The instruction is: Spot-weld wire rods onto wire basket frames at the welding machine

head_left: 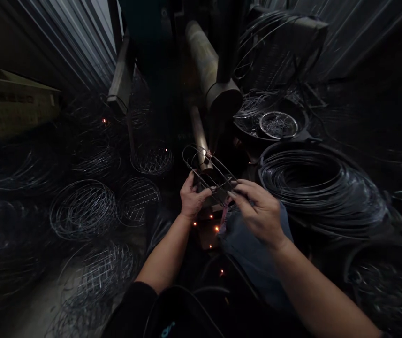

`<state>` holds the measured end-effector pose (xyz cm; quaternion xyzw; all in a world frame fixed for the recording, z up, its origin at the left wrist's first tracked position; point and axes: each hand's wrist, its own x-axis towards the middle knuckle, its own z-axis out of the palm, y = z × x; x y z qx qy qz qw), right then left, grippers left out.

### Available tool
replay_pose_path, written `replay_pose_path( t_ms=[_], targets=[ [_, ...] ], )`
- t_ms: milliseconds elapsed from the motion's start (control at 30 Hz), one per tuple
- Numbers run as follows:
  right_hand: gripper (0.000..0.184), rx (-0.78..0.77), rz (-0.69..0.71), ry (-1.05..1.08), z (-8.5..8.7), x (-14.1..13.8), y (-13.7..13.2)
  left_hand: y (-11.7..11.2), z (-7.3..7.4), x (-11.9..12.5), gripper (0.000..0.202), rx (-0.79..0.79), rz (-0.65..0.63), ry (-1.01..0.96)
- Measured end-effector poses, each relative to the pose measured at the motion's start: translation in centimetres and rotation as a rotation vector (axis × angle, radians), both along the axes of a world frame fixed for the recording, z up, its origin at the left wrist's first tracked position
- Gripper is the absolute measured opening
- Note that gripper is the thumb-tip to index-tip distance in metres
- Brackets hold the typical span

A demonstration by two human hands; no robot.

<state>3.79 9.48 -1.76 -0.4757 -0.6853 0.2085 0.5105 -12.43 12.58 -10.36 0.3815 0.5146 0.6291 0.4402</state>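
A dim shed with corrugated walls [63,42] surrounds us, wire baskets [83,209] strewn across the floor. The oval wire frame [209,169] sits at twelve o'clock of our left hand [192,195], which grips its near end; our right hand [260,211] pinches its four o'clock edge. At two o'clock, a dark pan [302,134] holds loose wire.

One left hand [192,195] and one right hand [260,211], two in all, hold one oval wire frame [209,171]. At least five round wire baskets [83,209] lie on the floor at left; the darker ones beyond are too blurred to count. At right are one big wire coil [320,185] and one shiny bowl [278,124].
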Motion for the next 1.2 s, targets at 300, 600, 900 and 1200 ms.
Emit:
replay_pose_path(
  t_ms=[300, 600, 900, 1200],
  targets=[
    [0.014, -0.027, 0.093, -0.003, 2.4, -2.1, 3.0, 0.3, 1.8, 0.2, 0.069, -0.074, 0.014, -0.179],
    [0.015, -0.031, 0.082, -0.08, 3.2, -3.2, 5.0, 1.7, 1.0, -0.1, 0.059, -0.033, 0.024, -0.248],
    [0.015, -0.057, 0.06, -0.152, 3.4, -3.5, 6.5, 2.3, 0.6, 0.0, 0.055, -0.018, -0.01, -0.281],
    [0.016, -0.008, 0.001, -0.212, 3.1, -3.6, 6.7, 1.8, 0.7, 0.5, 0.051, -0.05, -0.004, -0.252]
  ],
)
